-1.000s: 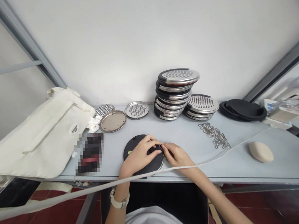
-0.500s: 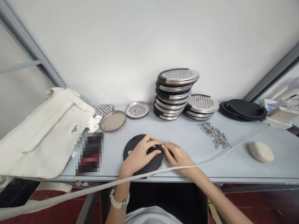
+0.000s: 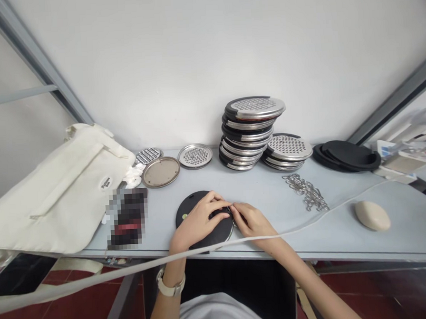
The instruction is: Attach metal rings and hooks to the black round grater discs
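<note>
A round black disc with a metal rim showing at its right lies on the table in front of me. Across its top rests my left hand, the fingers curled over the surface and holding it near the right edge. My right hand is pinched at that same edge, fingertips against those of the left. A bit of shiny metal, apparently a small clip, shows under the right fingertips; the fingers hide most of it. Several similar small metal clips lie in a loose pile to the right.
Behind stand a tall stack of round metal graters and a shorter stack. Black covers lie right of them. Loose metal discs and a cream bag are leftward. A white cable crosses before my forearms; a pale rounded object lies right.
</note>
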Demonstrator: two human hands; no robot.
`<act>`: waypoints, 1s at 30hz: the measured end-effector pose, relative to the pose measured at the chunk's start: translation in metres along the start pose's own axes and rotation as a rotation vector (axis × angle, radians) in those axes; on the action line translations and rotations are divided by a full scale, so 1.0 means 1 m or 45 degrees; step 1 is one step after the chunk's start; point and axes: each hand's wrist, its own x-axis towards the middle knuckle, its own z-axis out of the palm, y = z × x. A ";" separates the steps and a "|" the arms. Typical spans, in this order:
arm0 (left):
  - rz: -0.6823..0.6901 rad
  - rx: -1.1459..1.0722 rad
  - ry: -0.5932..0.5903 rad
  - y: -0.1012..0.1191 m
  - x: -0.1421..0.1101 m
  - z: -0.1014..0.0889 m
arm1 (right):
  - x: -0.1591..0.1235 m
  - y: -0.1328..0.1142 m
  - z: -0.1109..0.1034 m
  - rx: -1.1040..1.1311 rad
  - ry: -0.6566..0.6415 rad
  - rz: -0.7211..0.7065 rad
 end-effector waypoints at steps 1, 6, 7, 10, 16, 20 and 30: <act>0.002 0.003 -0.001 0.000 0.000 0.000 | 0.000 0.000 0.000 -0.006 0.002 0.000; 0.003 0.015 -0.005 0.001 0.000 0.000 | 0.001 0.000 0.000 -0.027 0.017 -0.007; 0.004 0.016 -0.007 0.001 0.000 -0.001 | 0.001 0.000 0.000 -0.029 0.017 -0.008; 0.008 0.015 -0.012 0.002 0.000 -0.001 | 0.001 0.000 0.001 -0.035 0.014 -0.006; 0.009 0.030 -0.022 0.001 0.001 -0.001 | 0.000 0.000 0.000 -0.042 0.004 0.005; 0.011 0.024 -0.020 0.001 0.001 -0.001 | 0.000 0.001 0.000 -0.055 0.001 0.009; 0.004 0.011 -0.021 0.002 0.000 -0.002 | 0.001 0.001 -0.001 -0.018 -0.002 -0.015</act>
